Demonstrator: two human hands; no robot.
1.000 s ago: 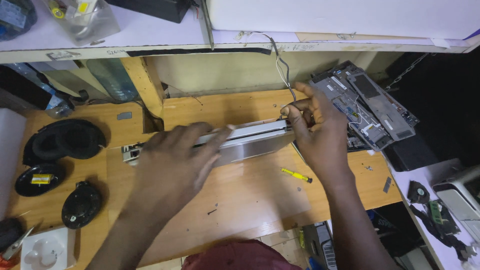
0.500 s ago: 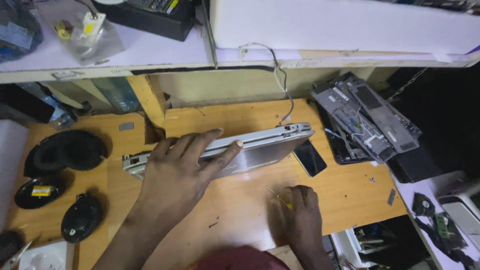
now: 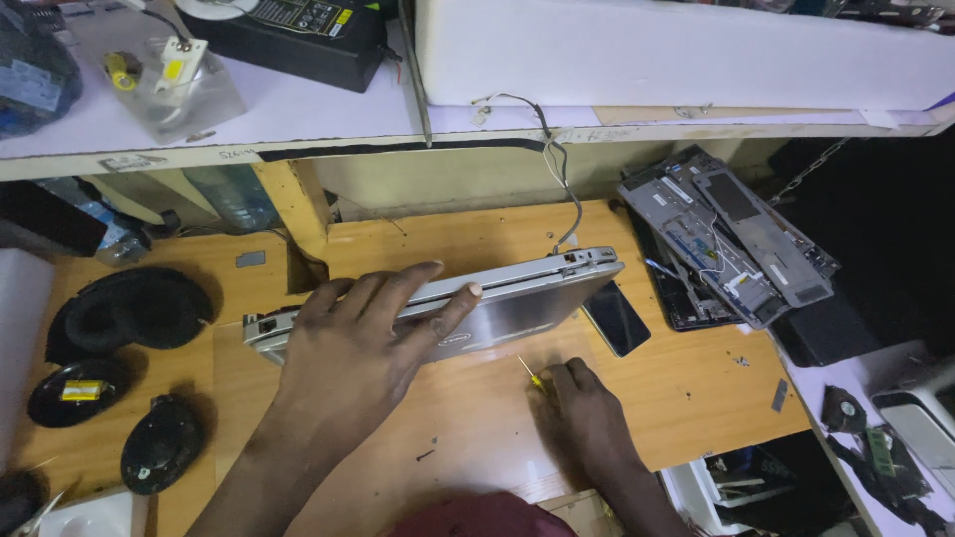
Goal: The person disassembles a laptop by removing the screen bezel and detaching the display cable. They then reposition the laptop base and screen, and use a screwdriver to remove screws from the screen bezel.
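Observation:
A closed silver laptop (image 3: 527,298) lies on the wooden desk (image 3: 477,418), its far edge raised. My left hand (image 3: 363,353) rests flat on its lid with the fingers spread, holding it down. My right hand (image 3: 587,418) is on the desk in front of the laptop, fingers closed around a small yellow-handled screwdriver (image 3: 529,373) whose tip points toward the laptop's front edge. A black phone (image 3: 617,316) lies just right of the laptop.
A stack of dismantled laptop parts (image 3: 726,234) sits at the right. Black round covers (image 3: 119,313) and small dishes lie at the left. A shelf (image 3: 298,119) above holds a black power unit and a white foam block; a wire hangs down from it.
My right hand left the laptop's right end, dropped to the desk and closed on the yellow screwdriver. My left hand stayed on the lid.

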